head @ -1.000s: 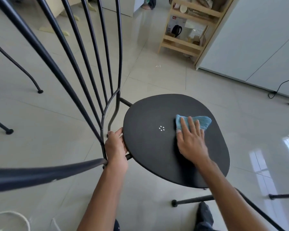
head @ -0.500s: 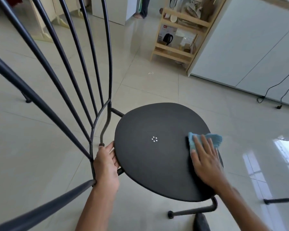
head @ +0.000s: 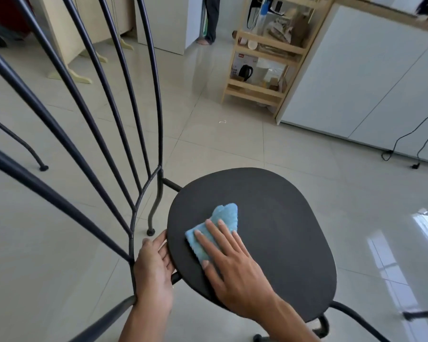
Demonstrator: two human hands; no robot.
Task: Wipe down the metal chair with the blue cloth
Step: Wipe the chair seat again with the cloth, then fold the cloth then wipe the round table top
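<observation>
A black metal chair with a rounded seat [head: 277, 218] and a back of thin curved rods [head: 124, 119] fills the view. A folded blue cloth [head: 220, 219] lies on the left part of the seat. My right hand [head: 230, 270] presses flat on the cloth with fingers spread, covering its near half. My left hand [head: 153, 272] grips the seat's left edge where the back frame joins it.
Glossy pale floor tiles surround the chair. A wooden shelf cart [head: 265, 55] with a black kettle stands at the back beside white cabinets [head: 371, 77]. Black cables [head: 405, 144] trail on the floor at right. Another chair's legs [head: 35, 159] are at left. A person's legs [head: 211, 18] show far back.
My right hand has slid the cloth from the seat's right edge across to its left side. The view has tilted up a little. My left hand keeps its grip.
</observation>
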